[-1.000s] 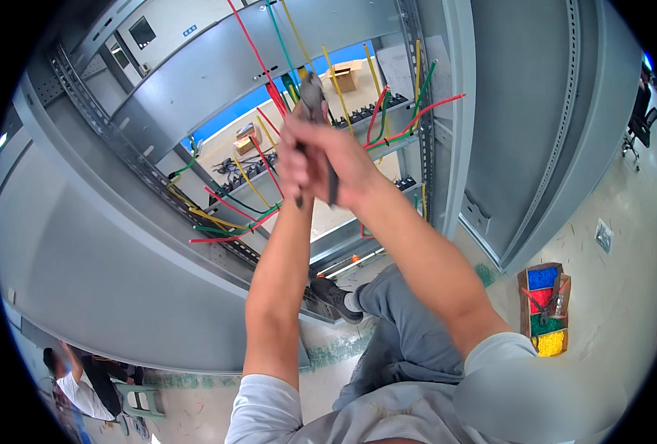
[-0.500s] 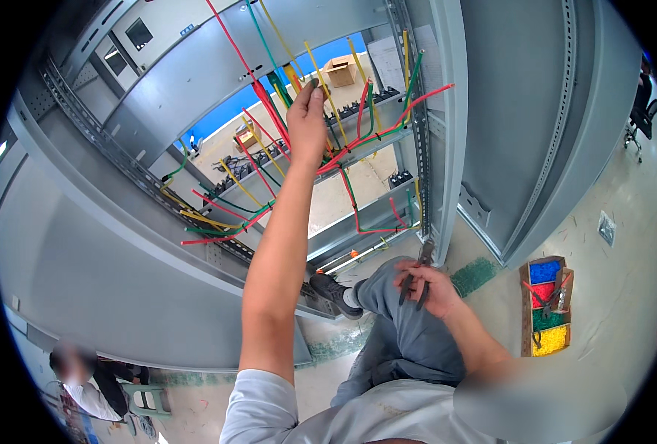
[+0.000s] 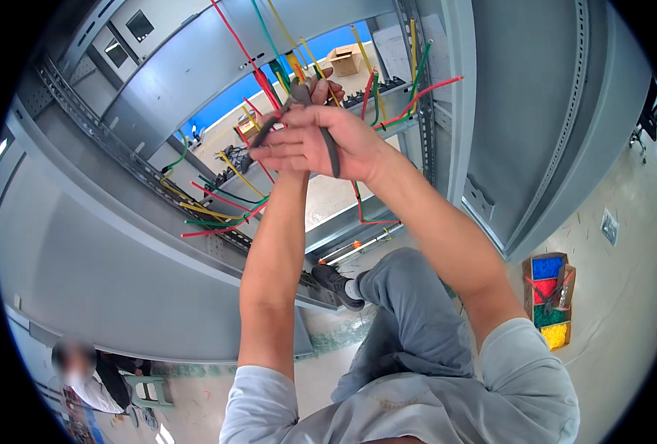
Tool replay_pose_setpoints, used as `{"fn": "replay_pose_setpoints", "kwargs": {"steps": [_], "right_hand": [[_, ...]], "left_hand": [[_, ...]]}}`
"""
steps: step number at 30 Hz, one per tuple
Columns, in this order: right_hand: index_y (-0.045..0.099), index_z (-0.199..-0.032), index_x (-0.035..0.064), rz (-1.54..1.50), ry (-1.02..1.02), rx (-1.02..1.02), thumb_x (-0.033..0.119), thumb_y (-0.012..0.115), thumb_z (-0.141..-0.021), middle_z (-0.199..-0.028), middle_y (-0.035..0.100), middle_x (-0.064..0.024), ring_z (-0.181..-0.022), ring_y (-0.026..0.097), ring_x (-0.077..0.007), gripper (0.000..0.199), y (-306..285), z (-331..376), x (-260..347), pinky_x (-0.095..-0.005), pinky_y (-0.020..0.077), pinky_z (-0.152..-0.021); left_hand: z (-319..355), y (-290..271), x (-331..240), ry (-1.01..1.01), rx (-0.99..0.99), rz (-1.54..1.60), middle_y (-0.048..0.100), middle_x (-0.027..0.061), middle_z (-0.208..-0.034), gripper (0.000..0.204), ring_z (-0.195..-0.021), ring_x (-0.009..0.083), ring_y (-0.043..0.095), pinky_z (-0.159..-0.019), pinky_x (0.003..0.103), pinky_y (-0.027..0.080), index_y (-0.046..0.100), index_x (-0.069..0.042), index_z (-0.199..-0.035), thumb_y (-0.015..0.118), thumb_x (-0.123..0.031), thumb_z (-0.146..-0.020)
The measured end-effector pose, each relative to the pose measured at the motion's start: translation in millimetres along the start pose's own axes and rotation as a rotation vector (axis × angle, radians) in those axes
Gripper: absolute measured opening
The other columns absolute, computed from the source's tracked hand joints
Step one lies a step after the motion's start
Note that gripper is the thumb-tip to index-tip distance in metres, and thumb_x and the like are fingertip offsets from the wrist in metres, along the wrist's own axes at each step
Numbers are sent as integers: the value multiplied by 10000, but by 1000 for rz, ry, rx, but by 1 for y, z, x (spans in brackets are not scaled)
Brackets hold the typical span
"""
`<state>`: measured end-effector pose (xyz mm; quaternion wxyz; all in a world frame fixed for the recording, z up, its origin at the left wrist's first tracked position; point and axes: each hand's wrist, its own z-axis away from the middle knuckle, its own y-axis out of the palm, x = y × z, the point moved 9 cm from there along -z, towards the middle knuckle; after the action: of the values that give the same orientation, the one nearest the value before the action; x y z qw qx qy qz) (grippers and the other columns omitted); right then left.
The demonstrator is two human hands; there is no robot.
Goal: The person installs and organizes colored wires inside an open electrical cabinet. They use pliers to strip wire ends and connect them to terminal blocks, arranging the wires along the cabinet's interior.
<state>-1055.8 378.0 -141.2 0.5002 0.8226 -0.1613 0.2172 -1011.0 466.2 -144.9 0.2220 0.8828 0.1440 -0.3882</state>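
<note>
Looking down through the head camera: both arms raised into an open grey metal cabinet (image 3: 195, 96), hands meeting just in front of a bundle of hanging coloured wires. Right hand (image 3: 328, 140) closed around the dark handles of a plier-like hand tool (image 3: 299, 111), grip clamped on it, one handle leg running down across the palm, the other angling out to the left. Tool's long axis tilted, head pointing up and away toward the red wire (image 3: 258, 70) and green wire (image 3: 273, 55) just above it. Left hand (image 3: 321, 85) mostly hidden behind the right, fingertips showing at the wires by the tool head; grip apparently pinched there, though on which wire cannot be told. Tool head touching or just short of the wires, blurred. Right hand nearer the camera, left nearer the wires. Lower right, on the floor, a small tray of coloured sleeves (image 3: 549, 300), well apart. Lower left, another person seated.
</note>
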Motion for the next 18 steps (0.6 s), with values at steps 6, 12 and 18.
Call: {"fn": "replay_pose_setpoints", "kwargs": {"steps": [6,12,18], "right_hand": [[484,-1211,-91,3,-139,-63,144,492,-1007,-1377,470,-360,-1300,518,-510,312,-12,-21,23,-560,458,-1123],[507,-1173,-70,-32,-133,-111,133,497,-981,-1299,561,-332,-1242,582,-473,281,-18,-18,32,-572,514,-1044],[550,-1157,-34,49,-140,-255,223,521,-981,-1262,593,-298,-1139,620,-393,313,-23,-17,32,-577,511,-988]], "left_hand": [[-6,-11,4,1,-34,-22,665,115,-1144,454,-1081,204,627,-971,320,487,523,50,-1404,603,-204,-1037],[-8,-18,7,10,-64,-46,656,127,-1183,463,-1114,213,623,-992,326,481,509,51,-1416,604,-194,-1034],[-10,-20,8,13,-78,-65,647,138,-1222,473,-1146,222,618,-1013,331,476,494,52,-1427,605,-184,-1032]]}}
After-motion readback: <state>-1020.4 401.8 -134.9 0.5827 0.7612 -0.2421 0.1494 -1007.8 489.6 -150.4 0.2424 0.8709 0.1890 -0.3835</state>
